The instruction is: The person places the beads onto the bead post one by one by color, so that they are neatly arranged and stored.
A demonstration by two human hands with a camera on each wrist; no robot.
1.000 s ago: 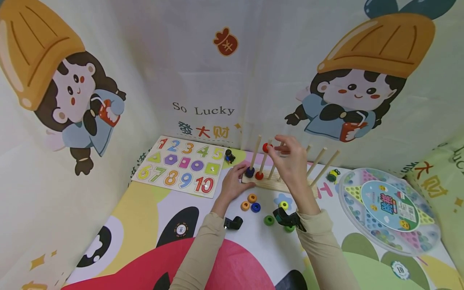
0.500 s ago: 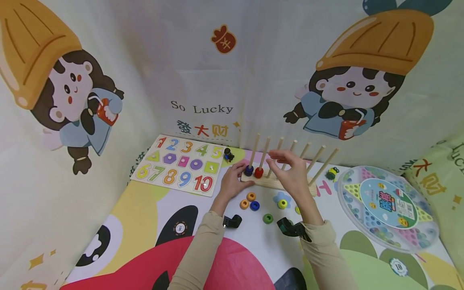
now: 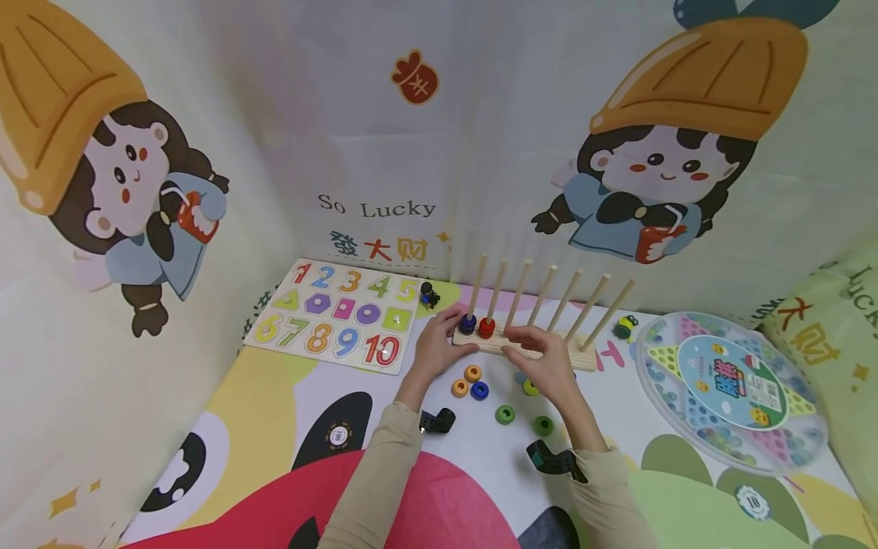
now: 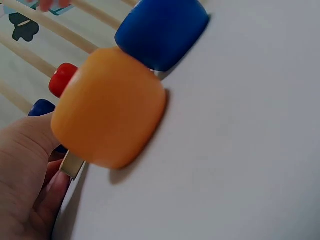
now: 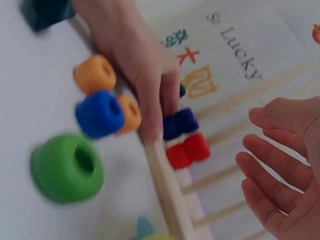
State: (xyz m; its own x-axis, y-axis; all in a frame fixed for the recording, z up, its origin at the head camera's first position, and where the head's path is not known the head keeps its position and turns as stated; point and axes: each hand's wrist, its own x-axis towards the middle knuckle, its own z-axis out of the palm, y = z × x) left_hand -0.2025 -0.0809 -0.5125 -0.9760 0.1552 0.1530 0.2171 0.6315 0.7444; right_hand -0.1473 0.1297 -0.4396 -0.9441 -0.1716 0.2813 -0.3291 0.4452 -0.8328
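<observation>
In the head view my left hand [image 3: 437, 349] grips the left end of a wooden peg stand [image 3: 583, 358] with a row of upright rods. The left wrist view shows thumb and fingers on either side of its base. Two dark blue beads [image 5: 181, 123] are stacked on the first rod, two red beads [image 5: 189, 151] on the second. My right hand [image 3: 545, 364] hovers before the middle rods, fingers apart, holding nothing. Loose on the table lie two orange beads [image 3: 472, 373], a blue bead [image 3: 479, 391], two green beads [image 3: 504, 415] and a yellow bead [image 3: 530, 387].
A number and shape puzzle board [image 3: 336, 314] lies left of the stand, a small black figure [image 3: 429, 295] between them. On the right are a small green-yellow toy [image 3: 625, 328] and a round Chinese checkers board [image 3: 730, 381]. A printed cloth wall [image 3: 494, 152] stands behind.
A second ago my right hand pinched a red bead at the second rod's top. It let go, and the bead slid down onto the other red one. The hand moved lower, toward me.
</observation>
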